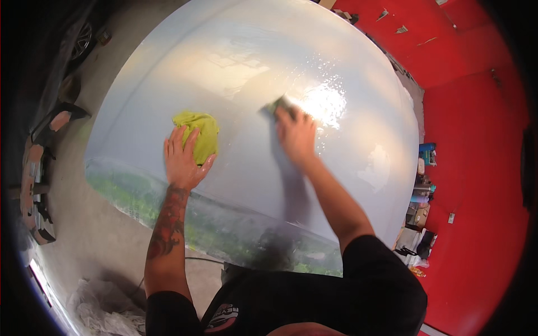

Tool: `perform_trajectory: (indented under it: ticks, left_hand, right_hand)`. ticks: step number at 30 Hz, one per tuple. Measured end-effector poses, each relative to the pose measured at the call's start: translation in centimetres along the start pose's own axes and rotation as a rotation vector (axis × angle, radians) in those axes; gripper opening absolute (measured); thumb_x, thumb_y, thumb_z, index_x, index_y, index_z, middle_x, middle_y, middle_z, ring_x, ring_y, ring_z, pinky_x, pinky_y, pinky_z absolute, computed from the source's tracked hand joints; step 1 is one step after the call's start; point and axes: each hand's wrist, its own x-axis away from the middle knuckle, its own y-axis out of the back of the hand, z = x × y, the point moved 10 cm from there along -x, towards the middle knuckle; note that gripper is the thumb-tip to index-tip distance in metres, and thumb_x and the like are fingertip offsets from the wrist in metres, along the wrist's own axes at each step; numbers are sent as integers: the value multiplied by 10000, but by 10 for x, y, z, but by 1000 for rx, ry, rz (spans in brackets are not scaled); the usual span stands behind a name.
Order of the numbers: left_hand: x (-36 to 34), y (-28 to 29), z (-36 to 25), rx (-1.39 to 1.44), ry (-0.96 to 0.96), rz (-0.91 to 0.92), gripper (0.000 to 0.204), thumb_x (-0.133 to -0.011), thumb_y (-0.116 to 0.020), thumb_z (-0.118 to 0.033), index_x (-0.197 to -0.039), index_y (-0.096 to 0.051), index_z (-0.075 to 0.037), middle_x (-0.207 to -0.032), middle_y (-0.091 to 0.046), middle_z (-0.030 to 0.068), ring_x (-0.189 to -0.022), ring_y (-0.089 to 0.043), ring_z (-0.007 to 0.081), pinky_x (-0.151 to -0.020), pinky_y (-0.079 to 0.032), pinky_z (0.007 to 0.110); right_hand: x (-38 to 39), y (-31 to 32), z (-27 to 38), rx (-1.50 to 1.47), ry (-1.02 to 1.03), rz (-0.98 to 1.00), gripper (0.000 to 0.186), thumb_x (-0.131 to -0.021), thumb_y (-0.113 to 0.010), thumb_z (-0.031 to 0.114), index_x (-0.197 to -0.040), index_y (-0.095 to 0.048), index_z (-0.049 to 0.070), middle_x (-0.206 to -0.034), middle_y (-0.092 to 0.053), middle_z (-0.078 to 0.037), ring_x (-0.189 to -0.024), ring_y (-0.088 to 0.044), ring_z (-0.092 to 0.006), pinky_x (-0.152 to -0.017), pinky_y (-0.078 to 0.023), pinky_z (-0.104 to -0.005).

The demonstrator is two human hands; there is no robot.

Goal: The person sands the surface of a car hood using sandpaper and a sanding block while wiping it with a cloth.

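Observation:
A wide, curved, pale glossy panel (241, 162), like part of a car body, spreads out in front of me. Its surface looks wet, with droplets beside a bright glare. My left hand (185, 162) rests on a crumpled yellow-green cloth (206, 131) on the panel, its fingers spread over the cloth's left side. Farther off and to the right, my right hand (298, 137) grips a small dark greenish pad (276, 105) against the panel. Motion blurs the pad and fingertips, so its exact kind is unclear.
A red wall (471, 168) stands at the right, with several bottles (423, 193) and other items along its foot. Loose car body parts (33, 179) and a wheel (82, 40) are at the left. Clear plastic sheeting (103, 308) lies on the concrete floor (84, 229).

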Motion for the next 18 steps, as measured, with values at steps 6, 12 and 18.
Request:
perform_trajectory:
  ticks: [6, 12, 18]
  left_hand:
    - [-2, -1, 2, -24, -11, 9, 764, -827, -753, -485, -1462, -473, -165, -1498, -392, 163, -1432, -324, 391, -1173, -234, 612]
    - [1, -6, 2, -24, -40, -5, 764, -834, -745, -483, -1466, -469, -155, -1502, -390, 163, -1425, -336, 383, -1171, -243, 611]
    - [-3, 2, -3, -18, -40, -29, 758, -831, -751, -463, -1462, -472, -149, -1493, -399, 166, -1417, -347, 383, -1165, -257, 602]
  right_hand:
    - [43, 4, 16, -108, 256, 102, 438, -852, -730, 192, -1273, -643, 279, -1364, -525, -122, -1077, -537, -362, -892, -478, -482]
    - [-57, -9, -124, -30, -178, -184, 344, -892, -700, 179, -1232, -663, 216, -1259, -630, -118, -972, -566, -391, -867, -483, -477]
    - [149, 43, 47, -360, 267, 101, 458, -795, -787, 214, -1232, -658, 258, -1397, -529, -103, -1067, -523, -380, -941, -475, -472]
